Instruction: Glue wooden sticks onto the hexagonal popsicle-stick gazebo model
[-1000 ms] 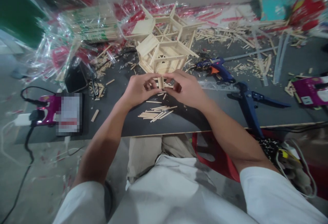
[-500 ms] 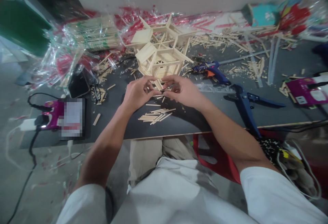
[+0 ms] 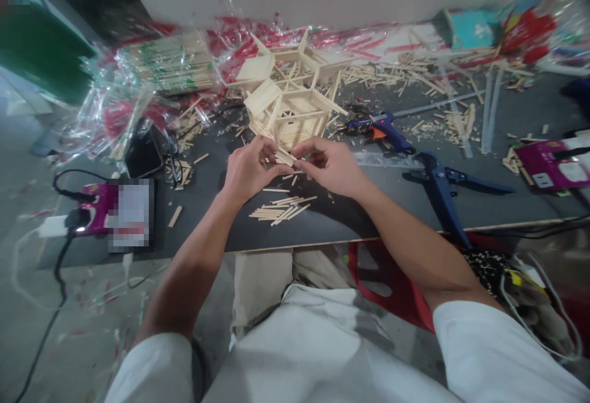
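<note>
Between both hands is a small piece of joined wooden sticks [image 3: 285,157], pale and narrow. My left hand [image 3: 249,168] pinches its left end between thumb and fingers. On the other end, my right hand [image 3: 332,164] closes with thumb and fingertips. Just beyond the hands stands a model built of wooden sticks [image 3: 295,99], with an open frame and flat flaps tilted outward. Nearer to me, several loose cut sticks [image 3: 279,209] lie in a small pile on the dark tabletop [image 3: 198,231].
A blue glue gun [image 3: 385,129] lies right of the model, near a clear ruler [image 3: 382,159] and a blue cutter [image 3: 442,182]. Purple power strips [image 3: 99,206] sit at both sides, with a phone [image 3: 131,215] at left. Plastic-wrapped sticks [image 3: 170,62] and scraps line the back.
The small stick piece has turned between my fingers, from standing steeply to lying flatter across them. Both hands stay in nearly the same place; the model has not moved.
</note>
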`<action>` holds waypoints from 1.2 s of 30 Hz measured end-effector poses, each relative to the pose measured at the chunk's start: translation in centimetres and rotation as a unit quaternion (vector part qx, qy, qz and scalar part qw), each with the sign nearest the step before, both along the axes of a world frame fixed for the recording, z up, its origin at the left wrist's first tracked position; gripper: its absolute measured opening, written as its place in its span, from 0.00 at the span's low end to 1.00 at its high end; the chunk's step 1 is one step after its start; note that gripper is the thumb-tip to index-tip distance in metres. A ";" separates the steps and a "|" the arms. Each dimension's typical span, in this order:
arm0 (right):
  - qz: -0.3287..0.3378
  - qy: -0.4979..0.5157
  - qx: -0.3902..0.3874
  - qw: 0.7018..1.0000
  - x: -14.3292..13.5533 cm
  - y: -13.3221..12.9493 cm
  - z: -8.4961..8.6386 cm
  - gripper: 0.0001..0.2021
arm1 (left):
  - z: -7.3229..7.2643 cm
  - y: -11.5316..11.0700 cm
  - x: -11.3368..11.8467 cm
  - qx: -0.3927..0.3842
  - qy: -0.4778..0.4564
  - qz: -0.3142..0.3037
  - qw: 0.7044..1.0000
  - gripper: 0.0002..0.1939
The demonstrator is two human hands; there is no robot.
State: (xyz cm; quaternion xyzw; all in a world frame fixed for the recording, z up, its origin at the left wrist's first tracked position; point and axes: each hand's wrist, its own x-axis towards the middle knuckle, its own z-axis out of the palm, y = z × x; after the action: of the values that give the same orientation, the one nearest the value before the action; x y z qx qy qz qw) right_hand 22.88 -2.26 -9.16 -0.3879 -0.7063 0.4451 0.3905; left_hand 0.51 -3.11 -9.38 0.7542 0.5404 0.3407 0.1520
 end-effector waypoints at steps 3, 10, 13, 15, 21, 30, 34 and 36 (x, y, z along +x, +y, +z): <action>0.001 -0.006 0.008 1.000 -0.1 0.0 0.1 0.12 | 0.2 -0.1 0.0 0.001 0.005 -0.001 1.000 0.23; 0.009 -0.010 -0.014 1.000 -0.1 0.0 0.3 0.11 | -0.4 0.1 -0.3 0.004 -0.026 -0.029 0.999 0.27; 0.014 0.008 -0.028 0.999 0.0 0.0 0.6 0.12 | -0.4 0.2 -0.4 0.007 -0.041 -0.045 0.998 0.26; 0.015 0.021 -0.028 0.999 0.1 0.0 0.9 0.12 | -0.3 0.2 -0.5 0.014 -0.045 -0.049 0.998 0.23; 0.022 0.036 -0.056 0.998 0.4 0.0 1.4 0.11 | -0.1 0.3 -0.7 0.044 -0.063 -0.052 0.996 0.17; 0.061 0.052 -0.099 0.992 0.4 -0.2 1.8 0.11 | 0.1 -0.2 -0.2 0.033 -0.134 -0.072 0.988 0.23; 0.060 0.057 -0.104 0.991 0.3 -0.3 1.9 0.12 | -0.1 0.0 -0.2 -0.005 -0.154 -0.092 0.984 0.25; 0.049 0.058 -0.105 0.992 0.3 -0.3 1.8 0.12 | 0.0 0.1 -0.4 0.002 -0.122 -0.094 0.988 0.26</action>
State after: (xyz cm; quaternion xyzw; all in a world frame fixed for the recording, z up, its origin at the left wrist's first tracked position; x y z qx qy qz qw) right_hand 23.22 -2.52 -7.36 -0.3650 -0.6504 0.5569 0.3655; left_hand 0.11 -2.99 -9.41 0.7548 0.4436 0.4153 0.2470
